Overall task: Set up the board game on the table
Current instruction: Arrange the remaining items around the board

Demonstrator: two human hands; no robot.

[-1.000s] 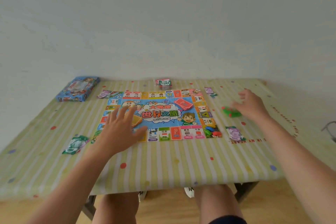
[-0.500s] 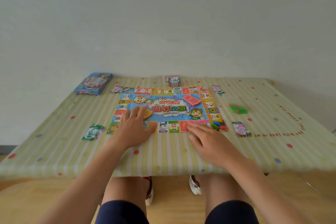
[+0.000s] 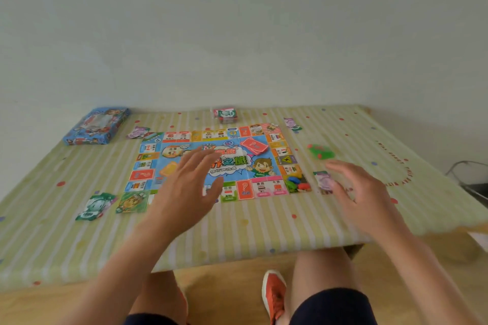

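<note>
The colourful game board [image 3: 264,140] lies flat in the middle of the striped table [image 3: 237,232]. On the board rest a red card deck [image 3: 254,145], an orange card deck [image 3: 168,169] and several coloured pawns [image 3: 297,183] at its near right corner. My left hand [image 3: 188,187] hovers open over the board's near left part, fingers spread, holding nothing. Over the table to the right of the board, my right hand [image 3: 361,192] is open and empty, beside a purple money stack [image 3: 324,179]. A pile of green pieces [image 3: 320,151] lies beyond it.
The blue game box [image 3: 96,126] sits at the far left corner. Money stacks lie around the board: green ones [image 3: 95,206] near left, purple ones far left [image 3: 137,131] and far right [image 3: 291,123]. A card box [image 3: 225,115] stands at the far edge. My knees are under the near edge.
My left hand lifted off the board's near edge and moved further over it. My right hand swung from the near edge out to the right, next to the purple money.
</note>
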